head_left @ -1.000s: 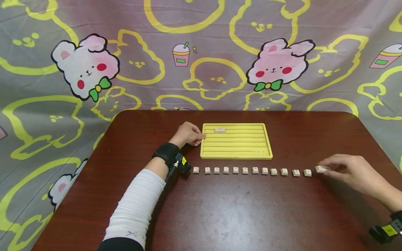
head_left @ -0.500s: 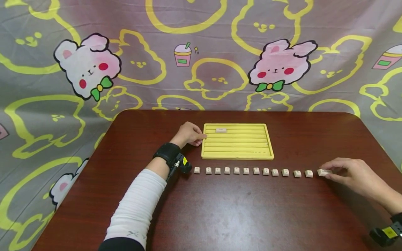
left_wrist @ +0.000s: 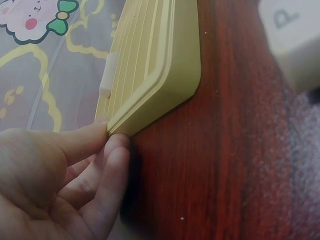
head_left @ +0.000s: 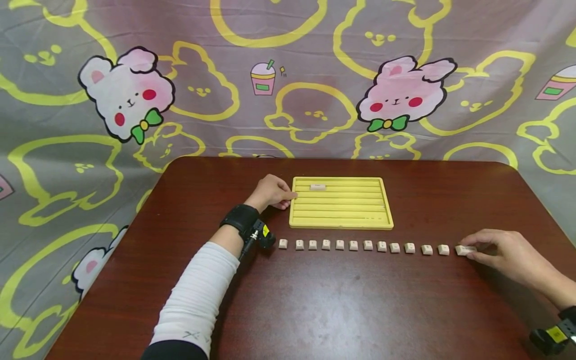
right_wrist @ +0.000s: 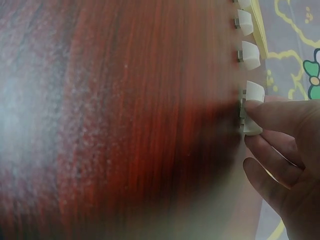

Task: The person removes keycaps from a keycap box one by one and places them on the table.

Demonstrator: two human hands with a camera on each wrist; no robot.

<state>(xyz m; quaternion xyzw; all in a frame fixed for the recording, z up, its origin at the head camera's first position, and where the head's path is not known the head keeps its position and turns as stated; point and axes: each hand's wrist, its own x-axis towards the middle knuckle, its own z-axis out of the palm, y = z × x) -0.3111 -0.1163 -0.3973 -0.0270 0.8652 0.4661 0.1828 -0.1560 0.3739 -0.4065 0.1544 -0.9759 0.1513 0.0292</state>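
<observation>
A yellow ridged tray (head_left: 342, 228) lies toward the back of the table. My left hand (head_left: 273, 192) holds its left edge, with the thumb (left_wrist: 85, 142) at the rim and a fingertip against the outer side. One long pale keycap (head_left: 317, 187) sits in an upper groove of the tray. In front of the tray runs a row of several small cream keycaps (head_left: 368, 245). At the row's right end my right hand (head_left: 508, 252) pinches a wider keycap (right_wrist: 255, 92) between thumb and fingers, at the tabletop.
The dark brown table (head_left: 351, 310) has rounded back corners. Behind it hangs a patterned cloth (head_left: 306, 60) with rabbit faces. A keycap marked P (left_wrist: 295, 30) looms large in the left wrist view.
The right hand has come down slightly with the wider keycap, which now lines up with the row. My left hand stays on the tray. The head view has shifted a little.
</observation>
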